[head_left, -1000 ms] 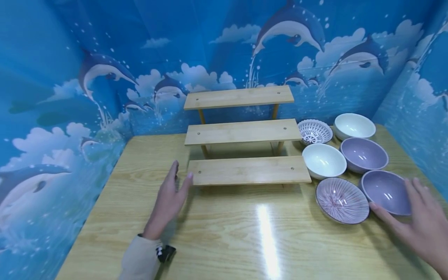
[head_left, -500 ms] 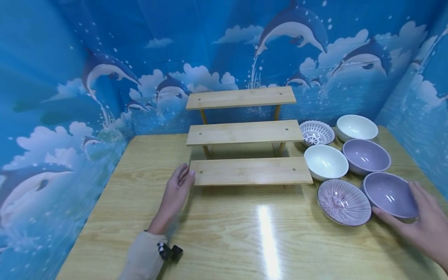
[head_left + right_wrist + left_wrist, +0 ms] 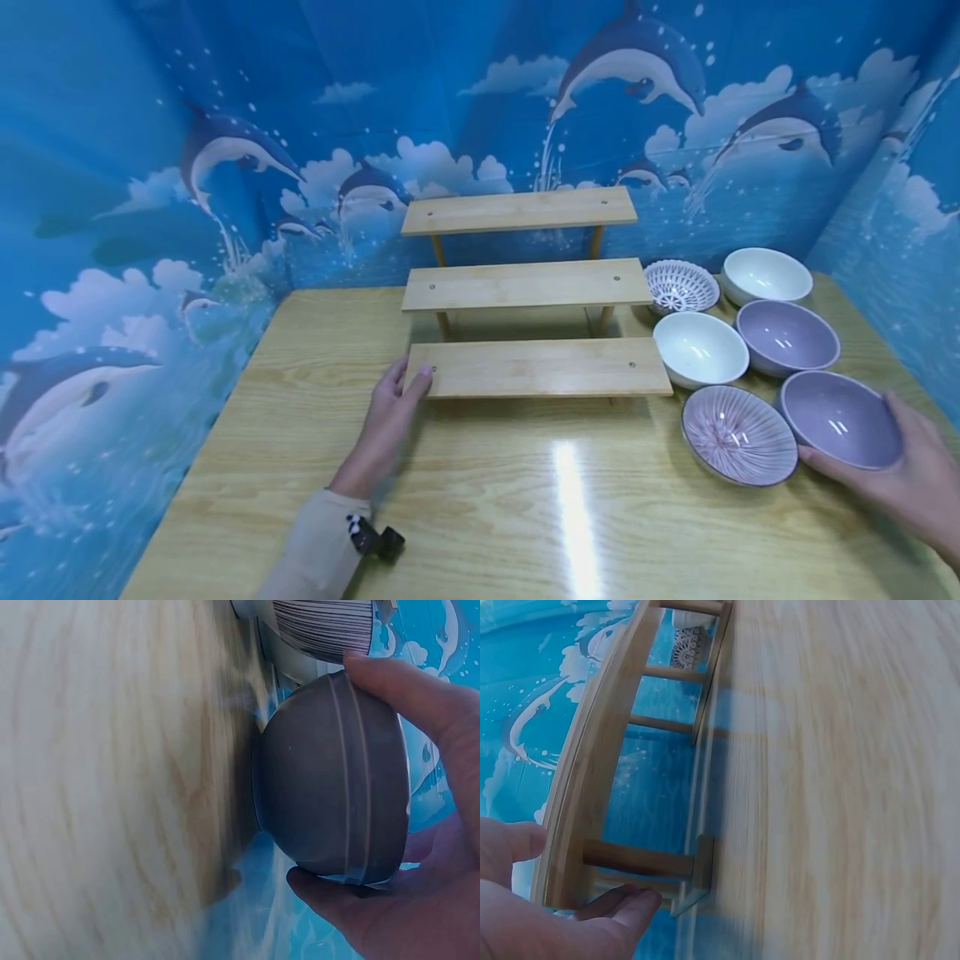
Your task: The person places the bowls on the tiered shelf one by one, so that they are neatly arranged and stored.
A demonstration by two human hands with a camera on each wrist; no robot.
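My left hand (image 3: 386, 425) is at the left end of the lowest board of a three-step wooden display stand (image 3: 532, 368). Its thumb lies over the board's top and its fingers reach under the end, as the left wrist view shows beside the stand's leg (image 3: 641, 859). On the right, my right hand (image 3: 911, 475) grips a plain purple bowl (image 3: 840, 421) by its sides. In the right wrist view the thumb is at the rim of this bowl (image 3: 322, 780) and the fingers are around the opposite side. A striped bowl (image 3: 738, 435) stands right next to it.
Behind the held bowl are another purple bowl (image 3: 787, 337), two white bowls, a near one (image 3: 701, 350) and a far one (image 3: 767, 277), and a patterned bowl (image 3: 681, 287). Dolphin-print cloth (image 3: 480, 100) encloses the wooden table (image 3: 480, 500) at the back and sides.
My left hand has moved right and closed onto the lowest board's end. My right hand's fingers have come in around the purple bowl, which has shifted slightly to the right in view.
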